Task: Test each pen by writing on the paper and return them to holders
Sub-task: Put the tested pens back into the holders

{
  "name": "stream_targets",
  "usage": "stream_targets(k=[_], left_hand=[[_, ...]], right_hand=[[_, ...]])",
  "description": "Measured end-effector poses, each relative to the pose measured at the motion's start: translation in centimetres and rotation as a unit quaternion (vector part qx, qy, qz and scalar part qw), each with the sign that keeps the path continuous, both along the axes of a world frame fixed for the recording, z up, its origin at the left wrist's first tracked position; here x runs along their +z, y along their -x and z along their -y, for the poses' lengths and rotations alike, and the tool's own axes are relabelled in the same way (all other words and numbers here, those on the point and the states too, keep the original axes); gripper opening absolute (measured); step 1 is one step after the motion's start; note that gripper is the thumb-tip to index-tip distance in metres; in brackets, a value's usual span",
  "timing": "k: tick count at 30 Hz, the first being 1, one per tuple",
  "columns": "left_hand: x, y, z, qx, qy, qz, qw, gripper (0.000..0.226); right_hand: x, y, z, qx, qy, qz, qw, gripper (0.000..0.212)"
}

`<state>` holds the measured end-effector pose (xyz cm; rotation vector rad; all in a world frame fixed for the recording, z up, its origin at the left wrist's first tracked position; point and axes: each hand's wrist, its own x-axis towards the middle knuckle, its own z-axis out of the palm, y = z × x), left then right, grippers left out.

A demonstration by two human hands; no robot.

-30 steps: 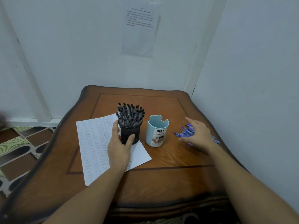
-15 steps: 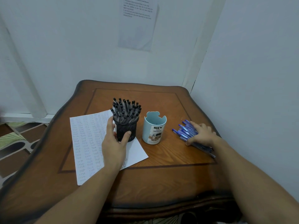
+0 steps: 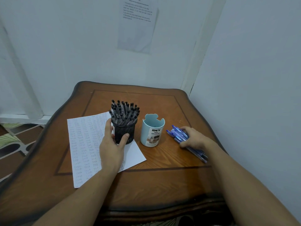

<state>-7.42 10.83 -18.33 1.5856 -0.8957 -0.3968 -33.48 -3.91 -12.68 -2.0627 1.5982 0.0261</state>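
Left hand (image 3: 112, 149) grip clamped round black holder (image 3: 124, 133) on paper (image 3: 84, 144); right hand (image 3: 196, 138) grip curled on blue pens (image 3: 176, 132) on tabletop (image 3: 162, 176).

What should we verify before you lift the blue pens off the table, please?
1. Right hand curled over the blue pens: ok.
2. Every pen of the bundle inside that grip: cannot tell.
3. Light blue holder upright, mouth unobstructed: ok.
4. Left hand holds the black holder of black pens: ok.
5. Paper has a bare corner to write on: ok.
6. Blue pens already tested: cannot tell.
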Motion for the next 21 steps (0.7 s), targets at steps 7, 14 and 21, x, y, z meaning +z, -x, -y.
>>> stream_targets(k=[7,14,21], left_hand=[[-0.2,-0.1,0.1,-0.001,-0.001,-0.001,1.000,0.078],[0.1,0.0,-0.1,-0.001,0.005,0.003,1.000,0.077],[-0.1,-0.2,0.0,-0.003,0.007,0.001,1.000,0.077]], right_hand=[[-0.2,-1.1,0.1,0.003,0.006,-0.023,1.000,0.080],[0.0,-2.1,0.6,-0.010,0.027,-0.050,0.998,0.060],[0.3,-3.2,0.8,-0.013,0.046,-0.088,0.995,0.042]])
